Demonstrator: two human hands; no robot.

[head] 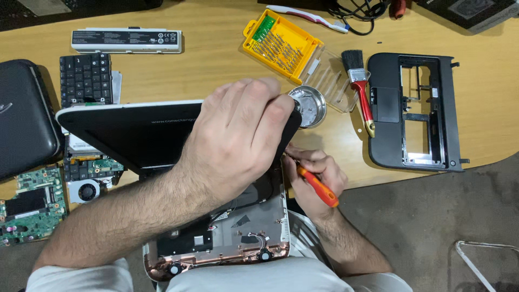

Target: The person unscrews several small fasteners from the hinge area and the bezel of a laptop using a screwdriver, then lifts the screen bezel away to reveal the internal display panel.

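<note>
Laptop shell (227,238) rests half on the person's lap, half against the worktop (216,65) edge, its dark screen panel (130,132) tilted up. Left hand (238,135) lies over the panel's far corner, its grip clasped around that corner. Right hand (313,176) sits just below and to the right, fingers clenched on an orange-handled screwdriver (319,188) whose tip meets the shell's edge under the left palm. Just beyond the left knuckles stands a round metal dish (309,105); further off lie a yellow bit case (281,43) and a red-handled brush (359,89).
</note>
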